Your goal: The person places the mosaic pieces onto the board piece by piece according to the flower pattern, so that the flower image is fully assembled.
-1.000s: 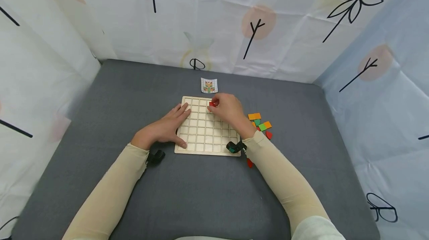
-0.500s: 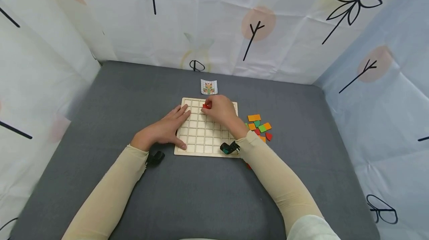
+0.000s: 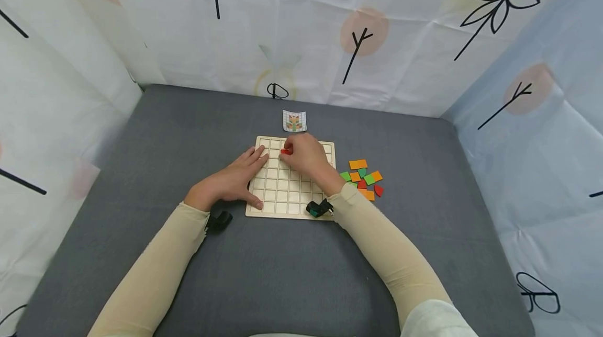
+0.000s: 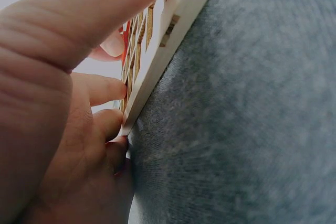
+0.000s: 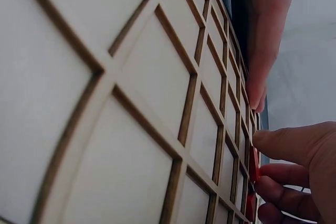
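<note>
A pale wooden board (image 3: 294,197) with a grid of raised ribs lies flat on the grey table. My left hand (image 3: 232,179) rests spread on its left side, fingers on the upper left cells and thumb near the lower left corner. With thumb and fingertips my right hand (image 3: 307,156) pinches a small red tile (image 3: 285,152) at the upper part of the board. In the right wrist view this tile (image 5: 254,164) is right at the grid ribs, and a second red piece (image 5: 250,206) shows beneath the curled fingers.
Several loose orange, green and red tiles (image 3: 369,179) lie right of the board, close to my right forearm. Beyond its far edge lies a small card (image 3: 294,122) printed with a coloured grid pattern. Patterned white cloth (image 3: 301,33) hangs behind the table (image 3: 282,274).
My right hand has moved left across the upper board with the red tile, then slightly further and lower. More of the loose tiles now show beside its forearm. The left hand stays put.
</note>
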A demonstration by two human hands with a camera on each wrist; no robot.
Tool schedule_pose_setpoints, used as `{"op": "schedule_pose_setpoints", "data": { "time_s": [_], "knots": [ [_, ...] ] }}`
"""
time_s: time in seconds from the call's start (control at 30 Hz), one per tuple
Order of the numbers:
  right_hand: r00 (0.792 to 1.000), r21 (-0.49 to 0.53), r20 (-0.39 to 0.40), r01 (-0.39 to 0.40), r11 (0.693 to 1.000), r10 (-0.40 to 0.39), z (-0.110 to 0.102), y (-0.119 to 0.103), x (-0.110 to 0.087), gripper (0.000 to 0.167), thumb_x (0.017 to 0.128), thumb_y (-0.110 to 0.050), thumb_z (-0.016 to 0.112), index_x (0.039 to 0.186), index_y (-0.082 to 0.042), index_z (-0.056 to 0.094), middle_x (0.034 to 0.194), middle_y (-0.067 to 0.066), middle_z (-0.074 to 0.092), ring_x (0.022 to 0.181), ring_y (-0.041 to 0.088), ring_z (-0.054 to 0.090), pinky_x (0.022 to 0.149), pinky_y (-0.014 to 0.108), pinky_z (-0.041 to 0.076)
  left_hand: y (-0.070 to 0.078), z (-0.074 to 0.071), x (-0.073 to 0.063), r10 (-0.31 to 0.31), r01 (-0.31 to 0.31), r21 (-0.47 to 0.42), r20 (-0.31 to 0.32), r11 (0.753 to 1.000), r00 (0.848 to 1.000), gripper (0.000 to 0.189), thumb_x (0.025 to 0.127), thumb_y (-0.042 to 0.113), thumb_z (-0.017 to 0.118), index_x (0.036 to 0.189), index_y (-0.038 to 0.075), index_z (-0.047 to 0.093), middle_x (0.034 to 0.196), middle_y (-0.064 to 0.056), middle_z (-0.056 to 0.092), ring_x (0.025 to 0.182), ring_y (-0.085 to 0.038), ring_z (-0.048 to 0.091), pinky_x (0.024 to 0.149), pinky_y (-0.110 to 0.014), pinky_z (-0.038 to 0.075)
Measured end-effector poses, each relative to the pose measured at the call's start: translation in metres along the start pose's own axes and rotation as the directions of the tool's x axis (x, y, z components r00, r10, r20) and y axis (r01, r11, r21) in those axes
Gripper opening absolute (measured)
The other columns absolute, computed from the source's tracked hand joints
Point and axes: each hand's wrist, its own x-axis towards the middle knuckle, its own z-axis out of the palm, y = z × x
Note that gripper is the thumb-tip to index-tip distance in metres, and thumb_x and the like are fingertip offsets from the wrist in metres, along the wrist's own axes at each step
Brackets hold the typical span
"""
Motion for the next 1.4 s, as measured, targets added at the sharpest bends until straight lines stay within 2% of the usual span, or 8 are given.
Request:
{"op": "schedule_pose_setpoints", "data": {
  "time_s": [0.63, 0.97, 1.17, 1.4],
  "knots": [
    [1.0, 0.016, -0.008, 0.012, 1.0, -0.012, 0.002, 0.0, -0.002, 0.02, 0.103, -0.028, 0.077, 0.113, -0.011, 0.081, 0.101, 0.002, 0.076, 0.09, 0.019, 0.07, 0.08, 0.038, 0.058, -0.001, 0.002, 0.002, 0.001, -0.001, 0.005, -0.001, 1.0, 1.0, 0.138, 0.077, 0.052, 0.098, 0.173, 0.0, 0.014, 0.181, -0.019, -0.002, 0.165, -0.042, -0.007, 0.129, -0.062, 0.013],
    [0.999, 0.075, -0.037, 0.013, 0.997, -0.01, 0.003, 0.002, -0.004, 0.011, 0.106, -0.019, 0.072, 0.103, -0.014, 0.081, 0.094, -0.003, 0.075, 0.091, 0.017, 0.068, 0.081, 0.036, 0.056, 0.0, 0.002, 0.002, -0.004, 0.003, 0.007, 0.008, 1.0, 1.0, 0.137, 0.077, 0.052, 0.098, 0.173, 0.0, 0.014, 0.181, -0.019, -0.003, 0.165, -0.042, -0.008, 0.129, -0.062, 0.013],
    [1.0, 0.087, -0.028, 0.017, 0.996, -0.014, 0.003, 0.002, -0.005, 0.011, 0.105, -0.017, 0.071, 0.105, -0.014, 0.082, 0.097, -0.002, 0.075, 0.097, 0.018, 0.067, 0.085, 0.036, 0.055, 0.0, 0.001, 0.002, -0.007, 0.007, 0.006, 0.008, 1.0, 1.0, 0.138, 0.077, 0.052, 0.098, 0.173, 0.0, 0.014, 0.181, -0.019, -0.002, 0.165, -0.042, -0.007, 0.128, -0.062, 0.013],
    [1.0, 0.086, -0.01, 0.03, 0.996, -0.029, -0.01, 0.002, -0.014, 0.016, 0.105, -0.019, 0.07, 0.114, -0.013, 0.081, 0.103, 0.0, 0.074, 0.093, 0.018, 0.066, 0.082, 0.037, 0.055, -0.003, 0.002, 0.002, -0.006, 0.006, 0.002, -0.001, 1.0, 1.0, 0.138, 0.076, 0.052, 0.098, 0.173, 0.0, 0.014, 0.181, -0.019, -0.003, 0.165, -0.042, -0.008, 0.128, -0.062, 0.014]
  ]
}}
